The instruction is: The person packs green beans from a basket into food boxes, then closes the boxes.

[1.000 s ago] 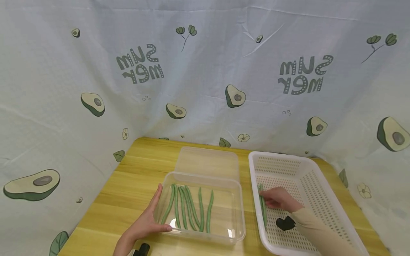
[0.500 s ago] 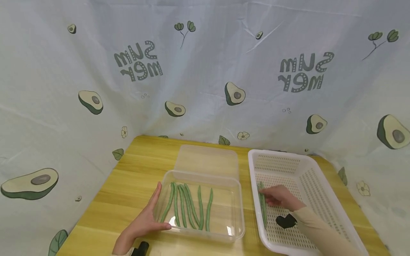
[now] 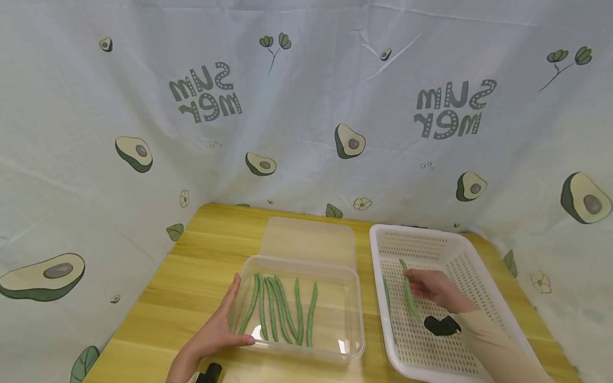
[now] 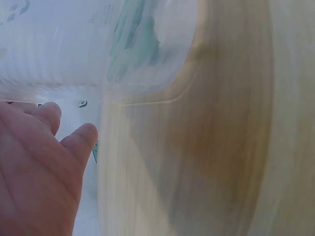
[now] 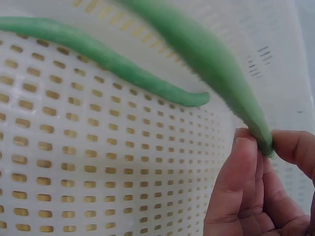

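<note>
My right hand (image 3: 438,290) pinches a green bean (image 3: 409,295) between thumb and fingers, raised over the white perforated basket (image 3: 416,343). In the right wrist view, the held green bean (image 5: 211,59) slants up from the fingertips. Another green bean (image 5: 123,69) lies on the basket floor, along the left wall. My left hand (image 3: 215,332) rests spread at the near left corner of a clear plastic box (image 3: 337,314), thumb at its front wall and fingers along its left side. Several green beans (image 3: 273,308) lie side by side lengthwise in the box's left and middle part.
Behind the box, a translucent flat lid (image 3: 308,239) lies on the yellow wood-grain table (image 3: 191,271). Pale cloth (image 3: 306,106) printed with avocados hangs around the back and sides. Dark camera mounts sit at both wrists.
My right hand has lifted one bean off the basket's left side and moved slightly right with it; one bean stays by the wall. The left hand keeps its place at the box.
</note>
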The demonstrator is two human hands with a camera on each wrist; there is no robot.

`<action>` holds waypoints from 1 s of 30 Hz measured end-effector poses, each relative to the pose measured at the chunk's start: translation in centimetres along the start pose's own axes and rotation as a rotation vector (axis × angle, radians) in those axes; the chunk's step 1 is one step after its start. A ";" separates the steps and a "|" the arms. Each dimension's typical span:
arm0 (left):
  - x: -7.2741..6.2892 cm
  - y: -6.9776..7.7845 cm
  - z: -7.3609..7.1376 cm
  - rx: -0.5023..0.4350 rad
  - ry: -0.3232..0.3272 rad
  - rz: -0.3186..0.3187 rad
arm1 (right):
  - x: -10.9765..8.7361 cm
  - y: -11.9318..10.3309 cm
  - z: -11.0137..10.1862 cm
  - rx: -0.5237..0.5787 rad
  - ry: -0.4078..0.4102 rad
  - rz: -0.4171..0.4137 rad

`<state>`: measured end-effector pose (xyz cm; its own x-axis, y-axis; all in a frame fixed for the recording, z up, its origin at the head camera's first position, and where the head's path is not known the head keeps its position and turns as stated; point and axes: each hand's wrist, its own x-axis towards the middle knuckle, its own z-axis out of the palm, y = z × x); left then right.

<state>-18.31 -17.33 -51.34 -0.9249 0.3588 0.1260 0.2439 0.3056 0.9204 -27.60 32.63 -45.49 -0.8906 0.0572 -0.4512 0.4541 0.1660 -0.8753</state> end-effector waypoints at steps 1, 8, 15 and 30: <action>0.0 0.0 0.0 0.001 -0.001 0.001 | -0.2 -0.1 -0.1 0.015 -0.005 -0.003; -0.1 -0.2 0.1 0.001 -0.004 0.002 | -0.9 -0.7 -0.2 0.089 -0.033 0.000; -0.2 -0.3 0.2 0.008 -0.001 0.009 | -1.6 -1.9 0.1 0.138 -0.076 -0.031; -0.1 -0.2 0.1 0.002 0.001 0.010 | -3.3 -4.7 2.4 0.189 -0.166 -0.091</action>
<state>-18.27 -17.30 -51.57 -0.9228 0.3606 0.1359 0.2540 0.3038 0.9183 -26.78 29.31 -40.28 -0.9188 -0.1143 -0.3778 0.3828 -0.0251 -0.9235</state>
